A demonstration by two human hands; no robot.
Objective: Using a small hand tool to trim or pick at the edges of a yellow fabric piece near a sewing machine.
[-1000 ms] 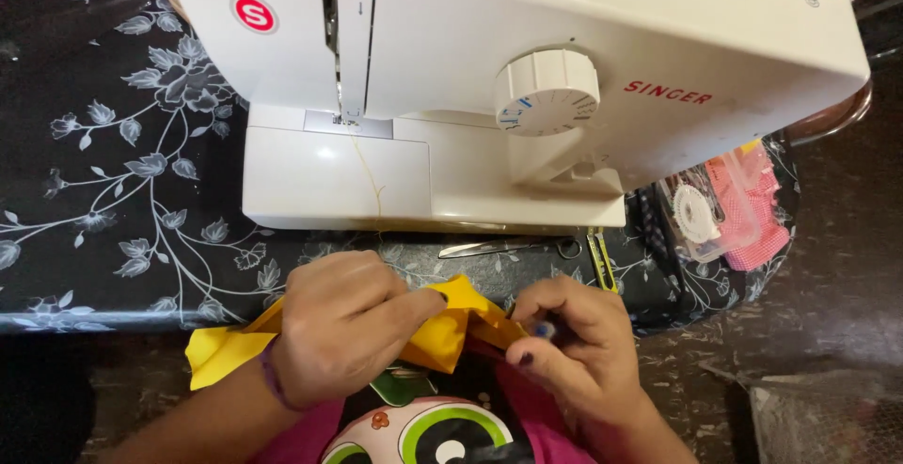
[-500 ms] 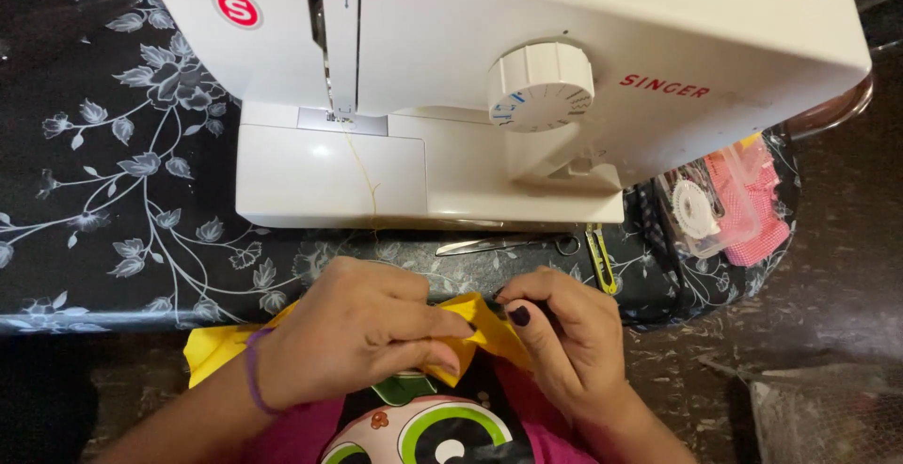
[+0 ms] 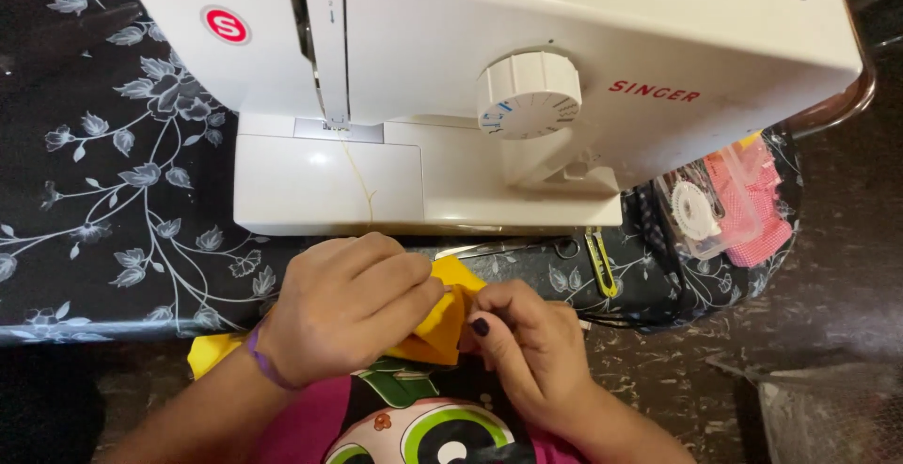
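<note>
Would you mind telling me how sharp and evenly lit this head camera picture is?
Head view: the white sewing machine is bright and evenly lit, without hard glare; the left hand, right hand and yellow fabric are sharp, with no motion blur; the floor at lower right is dim, and the plastic bag there looks soft.

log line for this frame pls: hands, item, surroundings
left hand: pinching yellow fabric | right hand: pinching same fabric | sewing machine: behind hands | thread snips: on floral tablecloth

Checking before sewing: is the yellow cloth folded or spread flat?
Folded: the yellow cloth is creased double, pinched between the left hand and right hand.
</note>
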